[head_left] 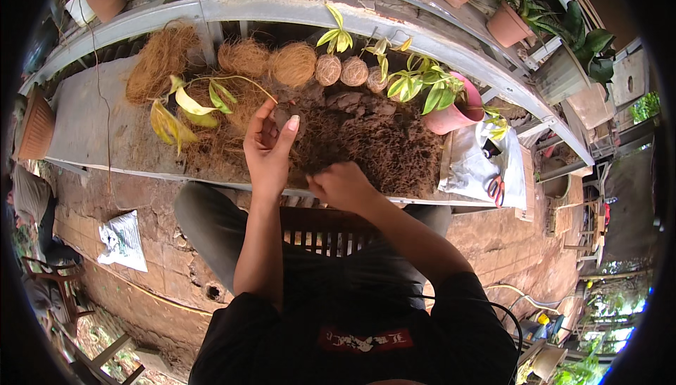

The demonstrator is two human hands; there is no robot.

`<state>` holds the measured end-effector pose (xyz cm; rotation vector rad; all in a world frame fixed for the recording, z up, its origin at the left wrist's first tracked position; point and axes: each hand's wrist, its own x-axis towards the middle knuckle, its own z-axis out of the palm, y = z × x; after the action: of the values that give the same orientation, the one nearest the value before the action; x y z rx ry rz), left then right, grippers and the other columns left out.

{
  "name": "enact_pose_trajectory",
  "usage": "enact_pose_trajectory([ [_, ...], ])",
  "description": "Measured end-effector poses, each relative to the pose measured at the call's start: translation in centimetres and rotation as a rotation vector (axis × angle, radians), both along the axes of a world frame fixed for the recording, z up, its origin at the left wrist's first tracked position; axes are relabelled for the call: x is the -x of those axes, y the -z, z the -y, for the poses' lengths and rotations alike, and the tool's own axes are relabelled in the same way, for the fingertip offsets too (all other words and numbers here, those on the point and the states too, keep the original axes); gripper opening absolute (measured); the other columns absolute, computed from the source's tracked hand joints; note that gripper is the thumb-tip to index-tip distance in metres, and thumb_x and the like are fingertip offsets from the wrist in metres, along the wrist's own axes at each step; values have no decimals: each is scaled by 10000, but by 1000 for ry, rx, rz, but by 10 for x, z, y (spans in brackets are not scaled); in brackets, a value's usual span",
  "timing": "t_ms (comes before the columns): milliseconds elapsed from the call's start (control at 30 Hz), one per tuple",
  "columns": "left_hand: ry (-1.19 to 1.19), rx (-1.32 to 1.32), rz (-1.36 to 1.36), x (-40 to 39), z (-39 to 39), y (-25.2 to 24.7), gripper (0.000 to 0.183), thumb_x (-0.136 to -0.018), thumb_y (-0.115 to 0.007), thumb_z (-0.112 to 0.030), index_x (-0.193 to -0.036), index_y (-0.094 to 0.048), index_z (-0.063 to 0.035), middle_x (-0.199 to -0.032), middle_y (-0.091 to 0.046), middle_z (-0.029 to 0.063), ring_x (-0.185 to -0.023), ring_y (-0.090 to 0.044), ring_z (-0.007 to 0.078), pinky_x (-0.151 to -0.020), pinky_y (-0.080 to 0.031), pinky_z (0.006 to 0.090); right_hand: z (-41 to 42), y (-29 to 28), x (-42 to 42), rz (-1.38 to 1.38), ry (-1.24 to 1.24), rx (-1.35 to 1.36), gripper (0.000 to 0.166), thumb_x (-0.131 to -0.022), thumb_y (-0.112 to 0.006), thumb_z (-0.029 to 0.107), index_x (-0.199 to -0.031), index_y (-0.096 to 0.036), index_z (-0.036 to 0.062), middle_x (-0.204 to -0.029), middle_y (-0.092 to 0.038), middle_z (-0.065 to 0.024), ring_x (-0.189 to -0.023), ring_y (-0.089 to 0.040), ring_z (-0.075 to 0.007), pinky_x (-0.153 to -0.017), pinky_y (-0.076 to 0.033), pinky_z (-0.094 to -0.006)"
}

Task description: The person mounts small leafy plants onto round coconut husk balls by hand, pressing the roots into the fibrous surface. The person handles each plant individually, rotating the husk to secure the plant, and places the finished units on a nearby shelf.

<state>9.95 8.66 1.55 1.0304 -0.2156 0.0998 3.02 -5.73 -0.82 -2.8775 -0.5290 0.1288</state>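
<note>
My left hand (269,147) is raised over the table, with its fingers and thumb around a dark clump of soil (285,114). A thin stem rises from the clump and arches left to a cutting with yellow-green leaves (193,105). Lower and to the right, my right hand (343,187) is curled at the near edge of a heap of dark fibrous soil (388,147); whether its fingers hold anything is hidden. Behind the heap stand several thread-wrapped root balls (354,71), some bearing leafy shoots, beside two larger balls of coconut fibre (292,65).
Loose coconut fibre (163,62) lies at the table's (87,115) left. At right, a pink pot (451,113) is tipped over near a white plastic bag (467,160) and red-handled scissors (495,189). A metal rail (296,7) runs behind, with potted plants beyond. A person (37,205) is far left.
</note>
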Motion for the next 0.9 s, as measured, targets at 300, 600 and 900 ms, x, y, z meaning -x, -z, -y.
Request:
enact_pose_trajectory([
  [300,118,56,-132,5,4,0,330,-1017,-497,-205,-1292,-501,-23,-1139,-620,75,-964,-603,114,-885,-451,250,48,-15,-27,172,308,-222,239,-882,-656,266,-1037,-674,84,-885,-689,-144,-797,-679,-329,-734,-551,-424],
  [600,475,273,-203,16,19,10,397,-1038,-372,-323,-1345,-381,-71,-1125,-574,96,-883,-595,161,-712,-466,297,108,22,-74,363,487,4,184,-887,-631,163,-1035,-677,64,-1138,-464,-128,-1071,-535,-374,-849,-515,-458],
  [900,512,249,-189,23,32,9,452,-996,-488,-332,-1349,-400,-64,-1266,-550,154,-966,-589,209,-835,-458,337,117,13,-58,337,457,-598,179,-829,-718,104,-976,-655,23,-1070,-672,-150,-921,-662,-280,-737,-536,-349],
])
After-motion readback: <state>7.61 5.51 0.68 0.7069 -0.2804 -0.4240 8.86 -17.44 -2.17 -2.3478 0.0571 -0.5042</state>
